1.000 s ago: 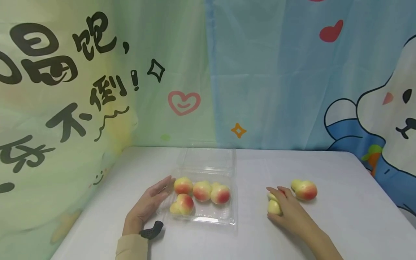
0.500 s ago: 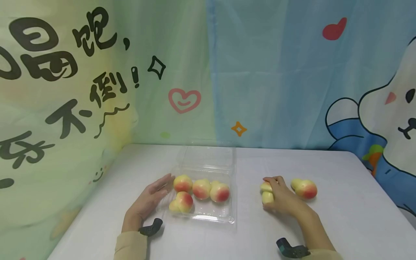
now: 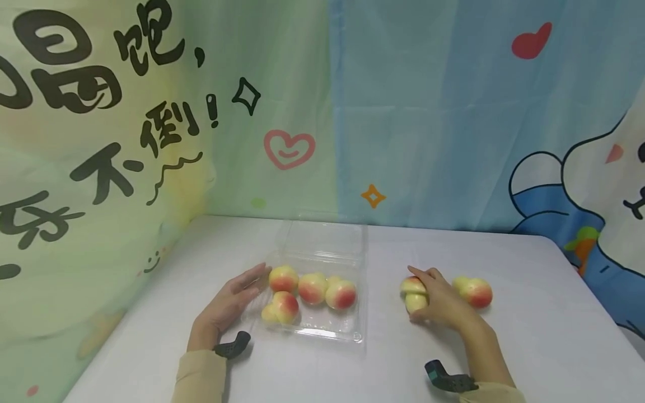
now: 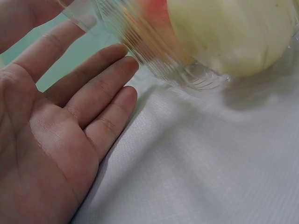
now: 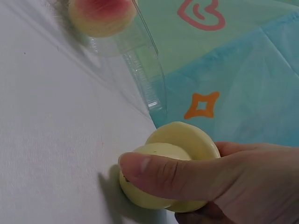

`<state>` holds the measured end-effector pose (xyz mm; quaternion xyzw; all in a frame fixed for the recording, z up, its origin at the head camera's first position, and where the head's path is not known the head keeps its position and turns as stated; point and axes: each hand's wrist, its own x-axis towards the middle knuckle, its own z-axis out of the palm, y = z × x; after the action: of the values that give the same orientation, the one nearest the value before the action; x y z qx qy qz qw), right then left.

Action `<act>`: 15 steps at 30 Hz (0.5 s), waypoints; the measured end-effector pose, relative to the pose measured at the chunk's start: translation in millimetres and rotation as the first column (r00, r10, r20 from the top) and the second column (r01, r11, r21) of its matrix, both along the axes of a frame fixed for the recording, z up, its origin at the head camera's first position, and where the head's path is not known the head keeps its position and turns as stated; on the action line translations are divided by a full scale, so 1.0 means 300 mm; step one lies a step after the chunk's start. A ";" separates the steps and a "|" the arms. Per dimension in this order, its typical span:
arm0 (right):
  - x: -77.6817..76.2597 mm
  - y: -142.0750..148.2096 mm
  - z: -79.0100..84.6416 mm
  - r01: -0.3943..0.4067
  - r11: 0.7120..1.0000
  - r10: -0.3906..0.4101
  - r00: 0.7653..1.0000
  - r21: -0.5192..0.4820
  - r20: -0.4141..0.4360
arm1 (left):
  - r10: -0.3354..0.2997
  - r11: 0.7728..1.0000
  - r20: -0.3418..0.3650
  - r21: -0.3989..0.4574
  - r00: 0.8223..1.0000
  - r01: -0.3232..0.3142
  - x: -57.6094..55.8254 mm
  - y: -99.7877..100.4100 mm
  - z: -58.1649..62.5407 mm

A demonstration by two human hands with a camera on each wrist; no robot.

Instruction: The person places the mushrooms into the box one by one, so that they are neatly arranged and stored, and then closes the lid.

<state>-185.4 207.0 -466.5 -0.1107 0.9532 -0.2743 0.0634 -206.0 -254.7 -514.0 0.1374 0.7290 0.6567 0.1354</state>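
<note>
White cloth covers the tabletop, where a peach [image 3: 415, 295] right of centre is gripped by the curled right hand [image 3: 439, 302], while the flat, relaxed left hand [image 3: 228, 307] steadies the clear tray [image 3: 322, 333] at its left wall. A firm but gentle hold is judged best, with the tray kept braced as the peach is lifted towards the free space beside the four peaches [image 3: 307, 291] already inside; another peach [image 3: 473, 291] lies just right of the hand.

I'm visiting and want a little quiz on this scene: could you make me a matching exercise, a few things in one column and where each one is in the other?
Things:
1. left hand
2. right hand
3. clear plastic box
4. lone peach

Places or states:
A. lies on the white table, just right of the right hand
B. holds four peaches, lid open at the back
C. grips a pale peach
D. rests flat against the box's left side

Pairs: 1-D, 2-C, 3-B, 4-A
</note>
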 end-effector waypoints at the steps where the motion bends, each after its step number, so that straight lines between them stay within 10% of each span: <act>1: 0.001 0.002 0.000 0.005 1.000 -0.005 1.000 -0.005 0.002 | 0.001 1.000 0.005 0.006 1.000 -0.001 -0.002 0.000 0.001; 15: 0.007 0.024 -0.039 0.026 0.999 -0.029 0.998 -0.045 -0.064 | 0.015 1.000 0.030 0.007 0.999 -0.016 -0.008 -0.001 -0.010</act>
<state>-183.3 214.2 -478.1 -0.1078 0.9499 -0.2923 0.0261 -208.5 -255.1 -517.0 0.1223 0.7254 0.6625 0.1409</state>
